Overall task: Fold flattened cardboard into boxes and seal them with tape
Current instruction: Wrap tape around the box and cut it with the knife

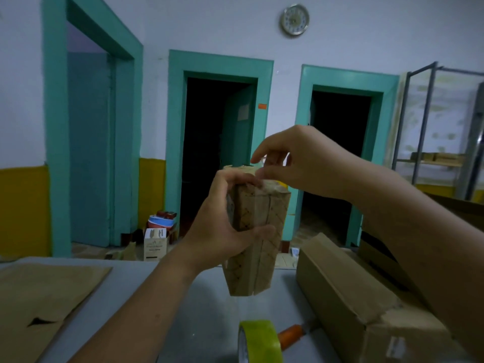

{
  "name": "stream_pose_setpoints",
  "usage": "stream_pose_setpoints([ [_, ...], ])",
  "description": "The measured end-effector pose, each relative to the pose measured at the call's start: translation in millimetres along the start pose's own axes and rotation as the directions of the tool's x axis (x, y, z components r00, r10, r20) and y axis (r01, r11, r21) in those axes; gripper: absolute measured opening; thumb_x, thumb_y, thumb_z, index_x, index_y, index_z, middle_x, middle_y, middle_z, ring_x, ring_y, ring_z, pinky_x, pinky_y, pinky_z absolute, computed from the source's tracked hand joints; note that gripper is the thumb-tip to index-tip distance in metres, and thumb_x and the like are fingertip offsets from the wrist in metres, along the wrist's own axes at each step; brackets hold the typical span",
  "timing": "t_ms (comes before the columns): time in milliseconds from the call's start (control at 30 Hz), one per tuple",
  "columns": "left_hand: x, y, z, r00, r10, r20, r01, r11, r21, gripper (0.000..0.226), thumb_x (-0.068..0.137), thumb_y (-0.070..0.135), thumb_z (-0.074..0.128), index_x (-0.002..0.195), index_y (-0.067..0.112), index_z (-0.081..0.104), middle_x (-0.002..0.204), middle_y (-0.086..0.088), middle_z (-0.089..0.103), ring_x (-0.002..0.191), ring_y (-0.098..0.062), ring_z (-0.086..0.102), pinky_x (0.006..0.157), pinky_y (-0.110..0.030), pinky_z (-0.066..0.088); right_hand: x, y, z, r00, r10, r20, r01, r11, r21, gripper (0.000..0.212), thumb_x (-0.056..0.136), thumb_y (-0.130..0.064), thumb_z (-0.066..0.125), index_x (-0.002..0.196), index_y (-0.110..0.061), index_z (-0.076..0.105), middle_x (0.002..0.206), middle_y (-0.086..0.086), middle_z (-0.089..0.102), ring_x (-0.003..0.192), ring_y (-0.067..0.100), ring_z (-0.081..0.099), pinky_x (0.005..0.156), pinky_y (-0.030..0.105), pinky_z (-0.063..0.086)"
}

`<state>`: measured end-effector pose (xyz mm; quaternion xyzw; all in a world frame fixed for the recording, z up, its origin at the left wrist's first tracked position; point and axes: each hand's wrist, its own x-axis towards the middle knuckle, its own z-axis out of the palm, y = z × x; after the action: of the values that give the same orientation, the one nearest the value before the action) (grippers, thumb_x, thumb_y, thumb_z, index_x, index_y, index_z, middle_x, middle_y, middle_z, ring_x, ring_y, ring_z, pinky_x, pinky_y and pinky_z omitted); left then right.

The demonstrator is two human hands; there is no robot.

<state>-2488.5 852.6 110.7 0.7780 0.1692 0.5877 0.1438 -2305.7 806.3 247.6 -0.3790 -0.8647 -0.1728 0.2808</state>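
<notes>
Box: one small brown box (262, 218), held in the air above the tabletop (204, 310), touching nothing but the hands
Axis: long axis nearly upright; top end leaning a little away and to the right; bottom end pointing down at the tabletop
Left hand: left hand (217, 231) wrapped round the box's middle from the left; fingers clasping it, thumb across the near face
Right hand: right hand (306, 163) over the top end; thumb and forefinger pinching at the top edge; what lay between them too blurred to tell
Tape: one yellow-green roll (262, 341), standing on edge at the near side of the tabletop
Knife: one orange-handled knife (290, 334), lying just beside the roll
Flat cardboard: one sheet (44, 297), lying flat at the left
Carton: one long carton (353, 297), lying on its side at the right
</notes>
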Motion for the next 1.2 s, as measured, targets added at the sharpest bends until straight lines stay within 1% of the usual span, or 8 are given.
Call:
stream_pose_setpoints([
  [267,-2.5,10.2,-6.5,0.986,0.166,0.013,-0.167,0.982,0.094,0.074,0.075,0.027,0.093,0.138,0.027,0.053,0.148,0.0,0.035,0.143,-0.027,0.041,0.107,-0.04,0.054,1.2,7.5,2.4,1.0,0.003,0.019,-0.006,0.992,0.128,0.019,0.09,-0.028,0.078,0.108,-0.024,0.076,0.088,-0.012,0.074,0.082,0.001,0.071,0.081,0.022,0.06],
  [500,1.1,5.0,-14.9,0.982,0.184,0.033,-0.186,0.94,0.285,0.062,0.078,0.036,0.091,0.131,0.021,0.063,0.139,0.007,0.057,0.138,-0.025,0.048,0.113,-0.051,0.043,-2.0,27.2,46.2,0.899,0.434,0.06,-0.395,0.745,0.537,0.03,0.095,-0.047,0.069,0.088,-0.019,0.077,0.08,0.002,0.073,0.073,0.015,0.063,0.069,0.027,0.052],
  [667,0.1,-2.5,-19.6,0.998,0.069,0.011,-0.068,0.937,0.344,0.06,0.079,0.045,0.088,0.131,0.03,0.061,0.135,0.014,0.057,0.132,-0.014,0.047,0.106,-0.04,0.048,-58.3,12.7,81.5,0.794,0.566,-0.224,-0.304,0.688,0.659,0.046,0.108,-0.046,0.042,0.082,-0.016,0.066,0.078,0.003,0.067,0.071,0.012,0.064,0.065,0.023,0.047],
  [800,1.1,-7.2,-28.3,0.998,0.06,0.03,-0.067,0.911,0.407,0.059,0.08,0.042,0.088,0.131,0.029,0.061,0.136,0.01,0.058,0.131,-0.015,0.047,0.104,-0.035,0.047,-129.2,-13.4,127.3,0.876,0.435,0.208,-0.464,0.641,0.611,0.08,0.08,-0.089,0.043,0.086,-0.014,0.07,0.074,-0.001,0.068,0.067,0.009,0.065,0.062,0.026,0.05],
  [900,4.4,-5.8,-30.3,0.996,0.078,0.045,-0.09,0.892,0.442,0.061,0.08,0.044,0.089,0.132,0.032,0.059,0.139,0.015,0.056,0.132,-0.013,0.045,0.104,-0.03,0.045,-152.4,-19.1,166.2,0.799,0.361,0.481,-0.586,0.648,0.487,0.07,0.072,-0.084,0.066,0.116,-0.03,0.07,0.112,-0.014,0.069,0.102,0.003,0.066,0.083,0.029,0.06],
  [967,5.4,-4.9,-29.8,0.996,0.075,0.04,-0.085,0.882,0.464,0.061,0.08,0.044,0.088,0.133,0.032,0.059,0.138,0.016,0.056,0.131,-0.011,0.044,0.102,-0.024,0.044,-156.8,-20.1,179.5,0.814,0.347,0.467,-0.573,0.611,0.546,0.056,0.081,-0.067,0.074,0.127,-0.036,0.066,0.124,-0.021,0.065,0.116,-0.001,0.06,0.1,0.035,0.055],
  [1067,5.3,-3.4,-32.5,0.998,0.053,-0.019,-0.038,0.873,0.486,0.06,0.08,0.048,0.087,0.132,0.032,0.061,0.129,0.02,0.055,0.124,-0.011,0.047,0.095,-0.02,0.044,-157.2,-21.9,182.9,0.861,0.327,0.39,-0.508,0.518,0.688,0.038,0.088,-0.046,0.079,0.124,-0.039,0.069,0.123,-0.024,0.066,0.12,-0.003,0.059,0.094,0.031,0.051],
  [1200,3.5,-14.0,-48.0,0.984,-0.116,-0.139,0.168,0.865,0.472,0.058,0.076,0.049,0.089,0.125,0.047,0.058,0.119,0.014,0.055,0.111,-0.014,0.056,0.089,-0.032,0.054,-154.1,-20.1,179.4,0.891,0.297,0.344,-0.453,0.516,0.727,0.043,0.081,-0.058,0.077,0.117,-0.037,0.068,0.125,-0.014,0.065,0.124,0.008,0.059,0.109,0.046,0.048],
])
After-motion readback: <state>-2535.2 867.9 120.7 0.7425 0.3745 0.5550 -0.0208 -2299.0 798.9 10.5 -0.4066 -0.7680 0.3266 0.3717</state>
